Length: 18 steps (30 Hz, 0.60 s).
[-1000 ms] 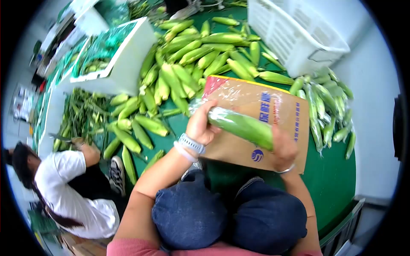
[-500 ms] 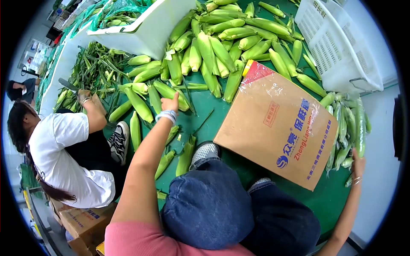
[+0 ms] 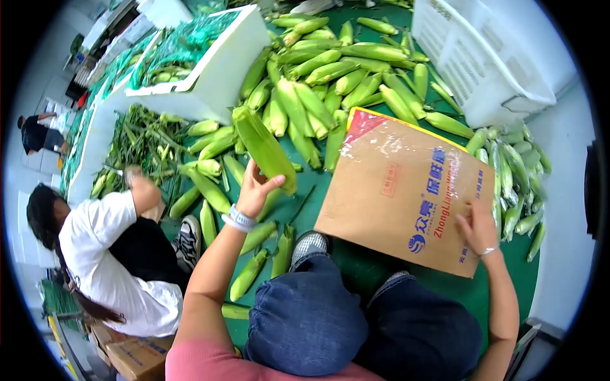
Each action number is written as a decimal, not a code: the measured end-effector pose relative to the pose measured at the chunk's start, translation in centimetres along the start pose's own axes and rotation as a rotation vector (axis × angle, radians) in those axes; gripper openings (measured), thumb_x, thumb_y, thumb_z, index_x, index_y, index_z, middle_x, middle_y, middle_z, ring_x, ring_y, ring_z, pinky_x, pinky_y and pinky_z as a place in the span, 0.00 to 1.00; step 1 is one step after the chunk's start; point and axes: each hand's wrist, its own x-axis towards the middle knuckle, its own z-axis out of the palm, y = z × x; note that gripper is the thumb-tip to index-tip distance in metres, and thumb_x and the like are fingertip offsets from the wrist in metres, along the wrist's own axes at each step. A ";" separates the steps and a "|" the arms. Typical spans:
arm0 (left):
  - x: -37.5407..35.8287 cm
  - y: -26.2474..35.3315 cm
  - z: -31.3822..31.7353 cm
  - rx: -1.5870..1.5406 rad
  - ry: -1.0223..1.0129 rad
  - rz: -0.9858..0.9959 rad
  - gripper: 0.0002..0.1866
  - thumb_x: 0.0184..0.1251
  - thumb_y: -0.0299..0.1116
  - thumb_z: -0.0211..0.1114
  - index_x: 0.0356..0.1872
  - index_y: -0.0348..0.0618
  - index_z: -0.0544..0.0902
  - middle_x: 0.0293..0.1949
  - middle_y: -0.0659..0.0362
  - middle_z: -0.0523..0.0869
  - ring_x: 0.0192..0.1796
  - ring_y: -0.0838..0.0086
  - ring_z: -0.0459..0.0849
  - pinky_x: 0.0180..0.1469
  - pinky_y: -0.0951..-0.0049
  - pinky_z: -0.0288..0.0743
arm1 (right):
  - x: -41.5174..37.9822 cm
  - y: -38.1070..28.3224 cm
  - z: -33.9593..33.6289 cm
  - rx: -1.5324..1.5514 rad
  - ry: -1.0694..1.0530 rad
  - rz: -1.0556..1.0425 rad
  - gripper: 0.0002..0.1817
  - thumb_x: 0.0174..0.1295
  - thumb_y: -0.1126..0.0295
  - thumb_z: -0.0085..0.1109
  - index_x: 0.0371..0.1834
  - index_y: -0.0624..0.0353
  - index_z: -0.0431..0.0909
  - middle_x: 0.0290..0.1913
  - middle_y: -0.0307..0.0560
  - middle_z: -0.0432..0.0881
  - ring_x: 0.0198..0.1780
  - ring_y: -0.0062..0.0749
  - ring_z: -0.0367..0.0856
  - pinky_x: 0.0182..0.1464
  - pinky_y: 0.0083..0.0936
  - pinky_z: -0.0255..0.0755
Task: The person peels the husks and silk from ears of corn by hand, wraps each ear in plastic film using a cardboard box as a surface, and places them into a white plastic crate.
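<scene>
Head view: left hand grips a corn ear low at 10 o'clock, which could let it topple; right hand, grasping nothing, lies loosely over the carton at 3 o'clock.

**Husk, Board, Plastic and Cloth**

Long green husk-covered corn ear: looks fibrous, finely ribbed, satin. Brown rectangular cardboard box: matt paper face, with glossy sheen over its upper part. Pale green ears in clear plastic film: shiny, crinkled. White slotted plastic crate: smooth, low sheen. Green flat work surface: smooth; material cannot be told. Dark blue denim-like trousers: matt woven cloth.
</scene>
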 end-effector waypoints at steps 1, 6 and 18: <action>-0.3 1.6 1.7 0.056 -0.066 0.032 0.34 0.52 0.21 0.69 0.60 0.40 0.61 0.51 0.57 0.74 0.54 0.68 0.75 0.55 0.66 0.72 | 0.0 -2.1 0.0 0.102 0.031 -0.077 0.16 0.54 0.68 0.61 0.44 0.62 0.72 0.28 0.52 0.79 0.28 0.45 0.79 0.32 0.34 0.73; -2.4 4.3 9.8 0.109 -0.361 0.086 0.39 0.50 0.21 0.71 0.63 0.36 0.60 0.56 0.56 0.71 0.61 0.68 0.69 0.65 0.66 0.60 | -1.2 -13.1 -5.2 0.637 0.137 -0.374 0.13 0.59 0.62 0.58 0.27 0.61 0.73 0.20 0.48 0.76 0.20 0.33 0.75 0.25 0.27 0.67; -4.7 4.6 16.4 0.263 -0.583 0.097 0.37 0.47 0.22 0.71 0.61 0.36 0.64 0.55 0.53 0.70 0.60 0.66 0.70 0.63 0.68 0.62 | -1.8 -14.4 -8.5 0.871 -0.038 -0.442 0.19 0.60 0.58 0.55 0.21 0.65 0.72 0.16 0.52 0.73 0.17 0.37 0.73 0.23 0.30 0.64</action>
